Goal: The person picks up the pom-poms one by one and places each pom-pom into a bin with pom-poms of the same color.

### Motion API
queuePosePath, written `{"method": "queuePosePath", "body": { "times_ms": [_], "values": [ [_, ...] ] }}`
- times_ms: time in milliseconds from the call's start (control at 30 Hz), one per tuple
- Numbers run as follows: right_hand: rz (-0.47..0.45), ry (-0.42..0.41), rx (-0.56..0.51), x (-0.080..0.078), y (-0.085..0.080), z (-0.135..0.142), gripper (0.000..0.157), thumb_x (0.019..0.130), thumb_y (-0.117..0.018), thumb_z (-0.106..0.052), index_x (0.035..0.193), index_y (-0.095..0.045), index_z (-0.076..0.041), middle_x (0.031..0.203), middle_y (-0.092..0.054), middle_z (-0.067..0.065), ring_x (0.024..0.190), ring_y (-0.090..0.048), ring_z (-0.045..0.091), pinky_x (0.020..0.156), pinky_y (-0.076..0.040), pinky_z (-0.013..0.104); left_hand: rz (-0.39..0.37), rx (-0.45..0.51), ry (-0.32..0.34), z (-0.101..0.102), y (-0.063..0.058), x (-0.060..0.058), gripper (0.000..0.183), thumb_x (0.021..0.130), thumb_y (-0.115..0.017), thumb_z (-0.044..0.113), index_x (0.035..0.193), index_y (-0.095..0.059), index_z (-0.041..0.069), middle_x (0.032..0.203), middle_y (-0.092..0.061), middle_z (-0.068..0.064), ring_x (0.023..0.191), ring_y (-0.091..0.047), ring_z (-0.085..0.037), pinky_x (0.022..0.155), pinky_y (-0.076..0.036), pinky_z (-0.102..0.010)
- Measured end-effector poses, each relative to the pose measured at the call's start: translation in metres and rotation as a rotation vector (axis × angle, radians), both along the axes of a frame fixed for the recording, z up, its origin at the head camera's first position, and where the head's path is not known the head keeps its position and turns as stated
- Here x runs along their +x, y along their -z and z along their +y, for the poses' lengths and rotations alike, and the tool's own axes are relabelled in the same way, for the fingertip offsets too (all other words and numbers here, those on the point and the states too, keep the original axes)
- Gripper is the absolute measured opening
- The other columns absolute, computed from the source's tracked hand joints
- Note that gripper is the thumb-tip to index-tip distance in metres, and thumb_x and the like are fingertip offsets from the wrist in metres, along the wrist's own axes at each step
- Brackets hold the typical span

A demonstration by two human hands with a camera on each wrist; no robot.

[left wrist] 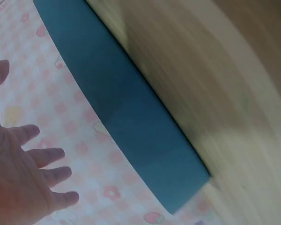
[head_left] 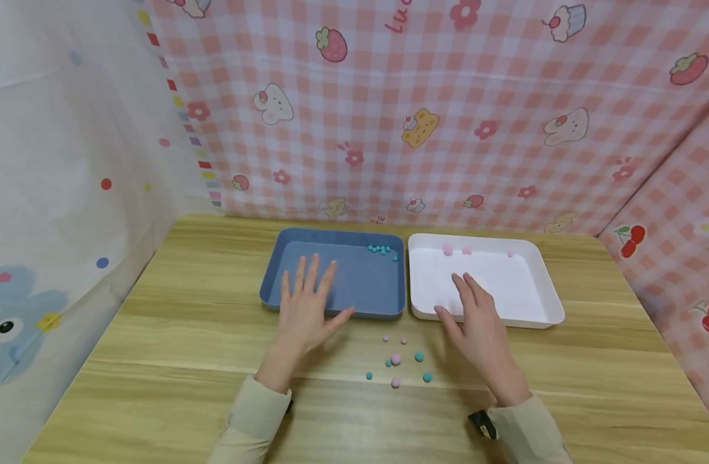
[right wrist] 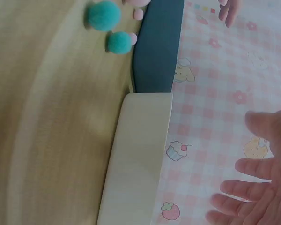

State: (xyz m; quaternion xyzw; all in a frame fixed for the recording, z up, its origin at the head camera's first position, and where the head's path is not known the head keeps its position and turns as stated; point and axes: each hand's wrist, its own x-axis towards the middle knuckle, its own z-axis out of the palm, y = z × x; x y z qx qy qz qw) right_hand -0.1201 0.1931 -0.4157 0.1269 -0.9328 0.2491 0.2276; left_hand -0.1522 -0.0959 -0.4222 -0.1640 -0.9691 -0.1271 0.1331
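My left hand [head_left: 305,316] is spread wide over the near left part of the blue tray [head_left: 354,283], its fingers straight, its thumb out to the right, holding nothing. My right hand [head_left: 481,332] reaches over the near edge of the white tray [head_left: 511,277], thumb well apart from extended fingers, holding nothing too. Between my two hands, nearer to me than the trays, loose fuzzy balls lie on the table [head_left: 203,361]: four pink balls [head_left: 396,359] and four teal balls [head_left: 419,356] of mixed sizes. They sit to the right of my left thumb and to the left of my right hand; the two biggest teal ones are on the side toward my right hand. Beyond my left fingertips, small teal beads [head_left: 382,249] gather in the far right corner of the blue tray. Beyond my right fingertips, a few pink pieces [head_left: 448,250] lie along the white tray's far side.
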Motion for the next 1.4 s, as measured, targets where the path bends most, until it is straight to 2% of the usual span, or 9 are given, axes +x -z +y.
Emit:
{"method": "queuePosePath", "body": {
  "times_ms": [233, 367, 500, 633, 767, 933, 1200, 1400],
  "values": [
    [0.032, -0.022, -0.076, 0.012, 0.006, -0.003, 0.042, 0.076, -0.076, -0.005, 0.112, -0.057, 0.007, 0.104, -0.060, 0.023, 0.095, -0.057, 0.037, 0.077, -0.049, 0.049, 0.046, 0.129, 0.080, -0.021, 0.003, 0.000, 0.075, 0.081, -0.070, 0.043, 0.140, -0.041, 0.007, 0.144, -0.035, -0.022, 0.133, -0.028, -0.042, 0.104, -0.022, -0.063],
    [-0.019, -0.039, -0.109, 0.018, 0.011, -0.006, 0.032, 0.074, -0.076, 0.000, 0.102, -0.061, 0.005, 0.094, -0.063, 0.018, 0.084, -0.060, 0.030, 0.069, -0.052, 0.043, 0.079, 0.183, 0.137, -0.033, 0.005, -0.002, 0.071, 0.076, -0.077, 0.033, 0.132, -0.049, 0.001, 0.134, -0.047, -0.024, 0.124, -0.040, -0.044, 0.098, -0.032, -0.062],
    [-0.095, -0.059, -0.127, 0.023, 0.014, -0.009, 0.024, 0.072, -0.076, 0.004, 0.092, -0.062, 0.003, 0.086, -0.063, 0.014, 0.076, -0.061, 0.025, 0.063, -0.053, 0.038, 0.097, 0.216, 0.183, -0.042, 0.008, -0.004, 0.060, 0.071, -0.081, 0.022, 0.120, -0.057, -0.004, 0.119, -0.058, -0.024, 0.111, -0.052, -0.042, 0.091, -0.041, -0.056],
    [-0.192, -0.088, -0.166, 0.028, 0.019, -0.012, 0.022, 0.071, -0.076, 0.007, 0.086, -0.062, 0.001, 0.079, -0.062, 0.010, 0.070, -0.060, 0.020, 0.060, -0.054, 0.032, 0.033, 0.279, 0.202, -0.048, 0.010, -0.004, 0.046, 0.072, -0.080, 0.009, 0.111, -0.061, -0.006, 0.105, -0.063, -0.019, 0.100, -0.057, -0.037, 0.087, -0.047, -0.048],
    [-0.336, -0.107, -0.213, 0.031, 0.023, -0.014, 0.019, 0.072, -0.076, 0.005, 0.082, -0.061, -0.002, 0.074, -0.061, 0.004, 0.067, -0.059, 0.014, 0.059, -0.052, 0.023, -0.039, 0.339, 0.202, -0.052, 0.010, -0.004, 0.035, 0.072, -0.076, -0.001, 0.104, -0.064, -0.006, 0.098, -0.064, -0.016, 0.096, -0.058, -0.034, 0.085, -0.048, -0.045],
    [-0.475, -0.155, -0.204, 0.033, 0.026, -0.015, 0.017, 0.073, -0.076, 0.001, 0.079, -0.061, -0.004, 0.072, -0.060, -0.001, 0.065, -0.057, 0.010, 0.058, -0.049, 0.020, -0.065, 0.401, 0.212, -0.056, 0.012, -0.008, 0.028, 0.070, -0.074, -0.008, 0.097, -0.065, -0.006, 0.091, -0.065, -0.016, 0.087, -0.061, -0.032, 0.080, -0.049, -0.045],
    [-0.565, -0.237, -0.168, 0.035, 0.031, -0.015, 0.022, 0.069, -0.078, 0.002, 0.080, -0.060, -0.005, 0.075, -0.058, 0.000, 0.066, -0.053, 0.011, 0.058, -0.047, 0.020, -0.153, 0.509, 0.239, -0.061, 0.017, -0.015, 0.021, 0.070, -0.071, -0.012, 0.090, -0.065, -0.007, 0.086, -0.066, -0.016, 0.081, -0.063, -0.031, 0.076, -0.052, -0.043],
    [-0.559, -0.275, -0.149, 0.034, 0.034, -0.015, 0.023, 0.068, -0.075, 0.009, 0.078, -0.060, -0.006, 0.074, -0.057, 0.000, 0.066, -0.052, 0.009, 0.058, -0.047, 0.020, -0.217, 0.551, 0.221, -0.063, 0.020, -0.018, 0.018, 0.072, -0.071, -0.011, 0.089, -0.066, -0.007, 0.086, -0.067, -0.015, 0.080, -0.063, -0.029, 0.074, -0.053, -0.040]
  ]
}}
